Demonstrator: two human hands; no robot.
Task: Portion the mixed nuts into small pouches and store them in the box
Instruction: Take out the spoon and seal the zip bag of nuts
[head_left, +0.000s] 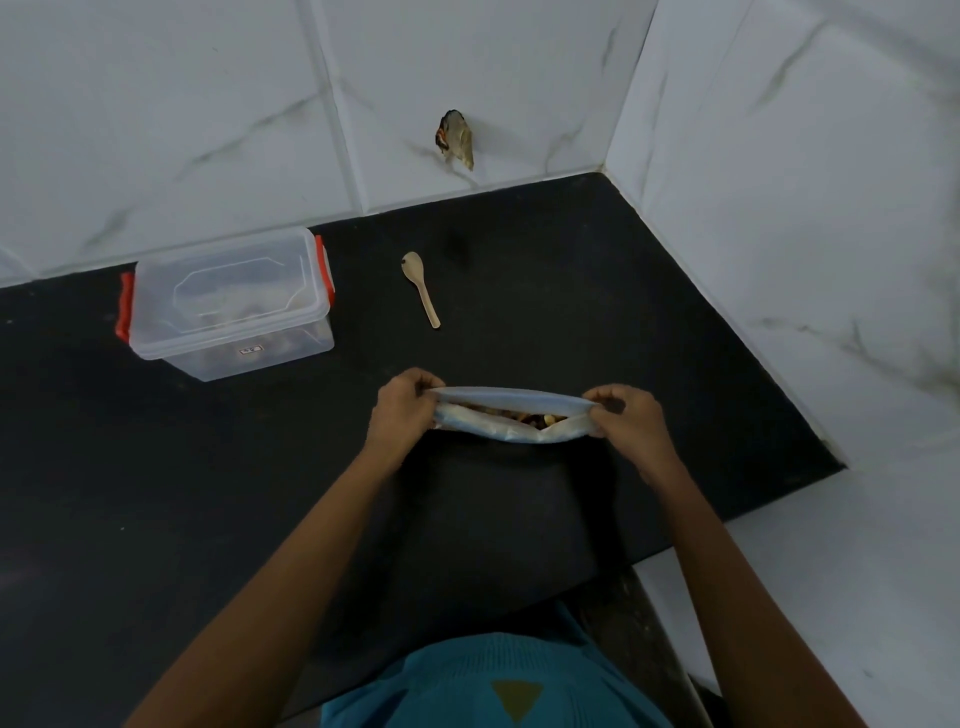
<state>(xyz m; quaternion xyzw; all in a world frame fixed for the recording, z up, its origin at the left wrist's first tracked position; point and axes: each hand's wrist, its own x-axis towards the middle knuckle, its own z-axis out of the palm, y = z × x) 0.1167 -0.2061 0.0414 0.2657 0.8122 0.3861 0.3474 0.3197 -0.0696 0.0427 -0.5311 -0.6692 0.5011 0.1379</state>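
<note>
Your teal shirt (493, 686) fills the near edge; past it, your left hand (402, 410) and right hand (626, 421) each pinch an end of the zip bag (511, 421), mouth partly parted, mixed nuts (519, 415) showing. It sits mid-counter (208, 493), toward the right edge. Likely step: opening or resealing, can't tell which. Wooden spoon (422, 286) lies toward the back edge, the lidded box (228, 306) back-left. No small pouches visible; you'd need one next.
</note>
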